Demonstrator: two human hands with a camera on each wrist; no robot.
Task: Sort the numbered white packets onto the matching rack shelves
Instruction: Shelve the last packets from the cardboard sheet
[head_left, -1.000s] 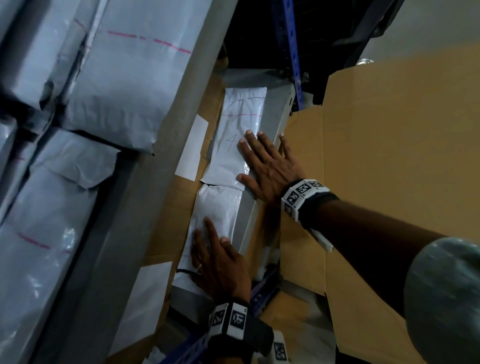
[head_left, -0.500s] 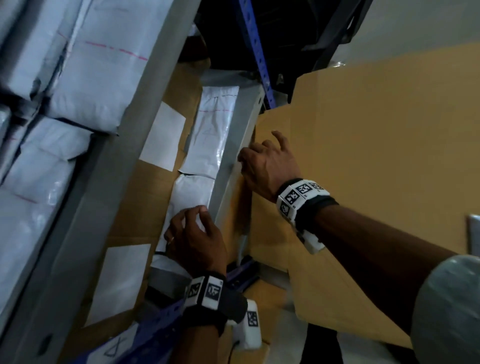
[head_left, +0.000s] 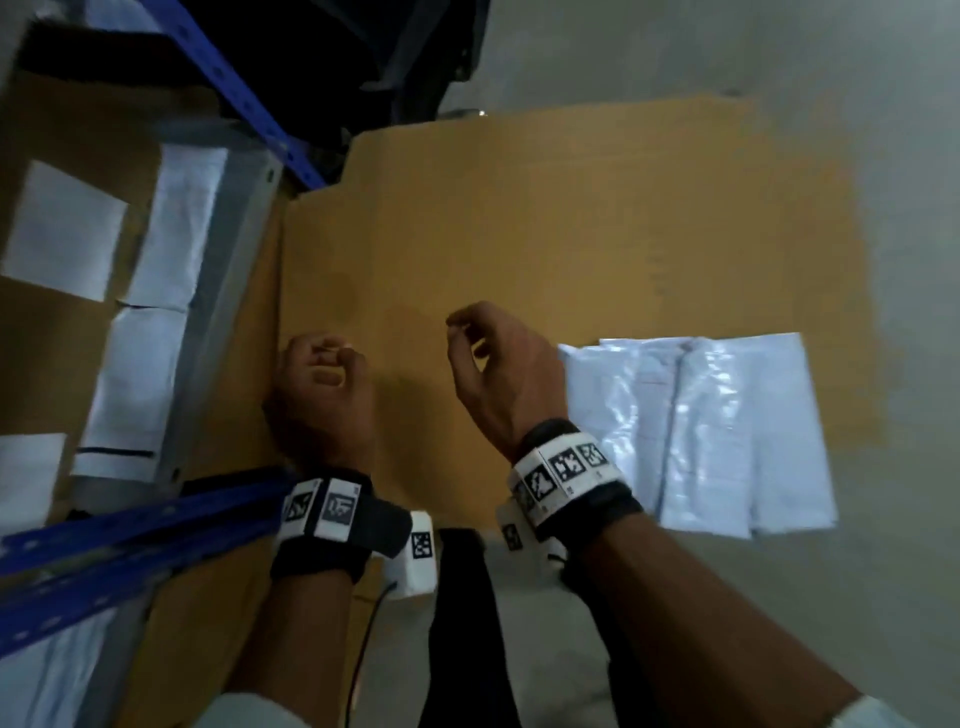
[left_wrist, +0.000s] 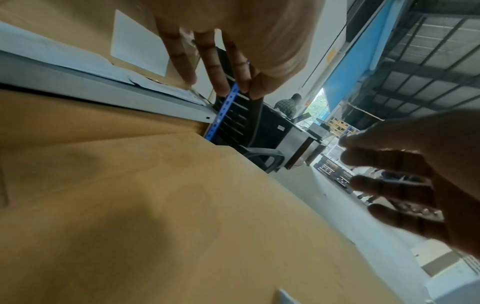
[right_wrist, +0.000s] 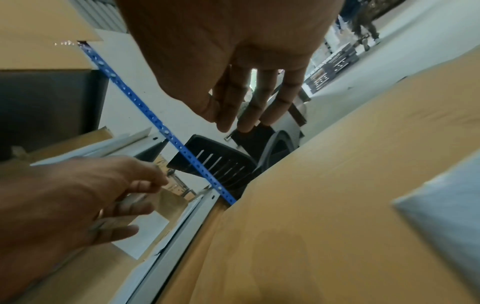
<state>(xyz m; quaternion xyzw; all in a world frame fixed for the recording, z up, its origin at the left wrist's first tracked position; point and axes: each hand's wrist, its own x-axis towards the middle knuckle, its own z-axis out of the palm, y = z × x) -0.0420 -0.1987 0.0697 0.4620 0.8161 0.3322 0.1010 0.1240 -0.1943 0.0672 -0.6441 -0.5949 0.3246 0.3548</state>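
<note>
Item: my left hand (head_left: 322, 395), fingers loosely curled, holding nothing, hovering over the left edge of the flat brown cardboard sheet (head_left: 545, 249), beside the rack it serves

Item: my right hand (head_left: 501, 369), relaxed and slack, equally without load, above the sheet's middle; I judge it free to take the next packet

Item: stack of glossy white plastic packets (head_left: 717, 431), unsorted, fanned along the sheet's right edge, lying flat within my reach; numbers too blurred to read

Item: white packets already shelved (head_left: 171, 244), lying in a row just behind the front lip of the grey metal rack shelf (head_left: 228, 270)

Item: blue perforated rack upright (head_left: 244, 98), at the shelf's far corner
</note>
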